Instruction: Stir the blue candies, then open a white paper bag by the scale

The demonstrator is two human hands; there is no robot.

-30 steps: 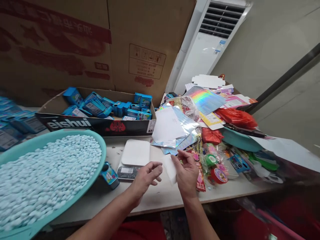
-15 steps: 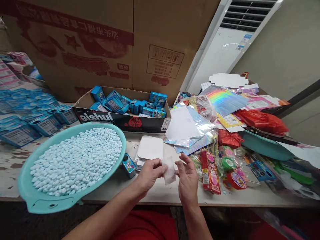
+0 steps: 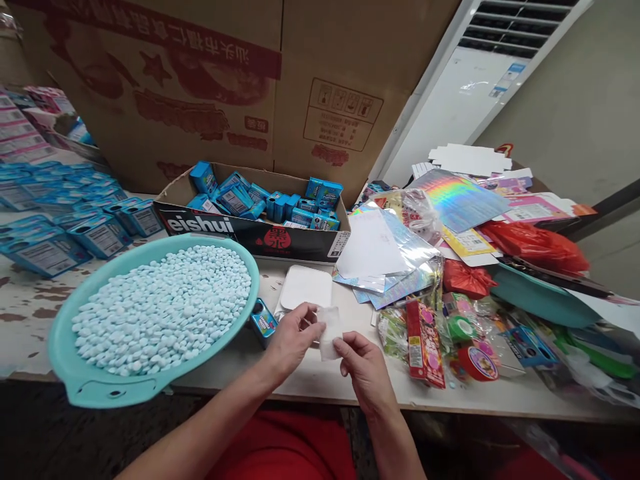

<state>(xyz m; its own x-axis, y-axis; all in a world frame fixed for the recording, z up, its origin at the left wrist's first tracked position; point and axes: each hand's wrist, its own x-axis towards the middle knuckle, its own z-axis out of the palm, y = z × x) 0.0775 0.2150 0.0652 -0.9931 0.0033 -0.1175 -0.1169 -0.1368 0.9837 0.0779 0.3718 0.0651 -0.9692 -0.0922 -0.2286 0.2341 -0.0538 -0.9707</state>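
Between my hands is a small translucent plastic bag (image 3: 330,328), held above the table edge. My left hand (image 3: 294,337) pinches its left side. The thumb and fingers of my right hand (image 3: 363,363) are closed on its lower right corner. Just behind my left hand lies a white, flat, square-shaped scale (image 3: 306,288), partly covered by the hand. A blue candy box (image 3: 263,319) stands beside it, next to the basin. The large teal basin (image 3: 63,363) to my left holds a heap of pale blue candies (image 3: 165,310).
Behind the basin, an open carton (image 3: 245,241) holds several blue boxes. More blue boxes (image 3: 100,233) crowd the left. Holographic sheets (image 3: 390,260), a red candy packet (image 3: 425,343), tape rolls (image 3: 477,363) and red bags (image 3: 535,243) cover the right. A big cardboard box (image 3: 210,87) rises behind.
My right hand has come in from the right and closed on the bag's lower corner; before, its fingers were spread. The whole view has shifted slightly.
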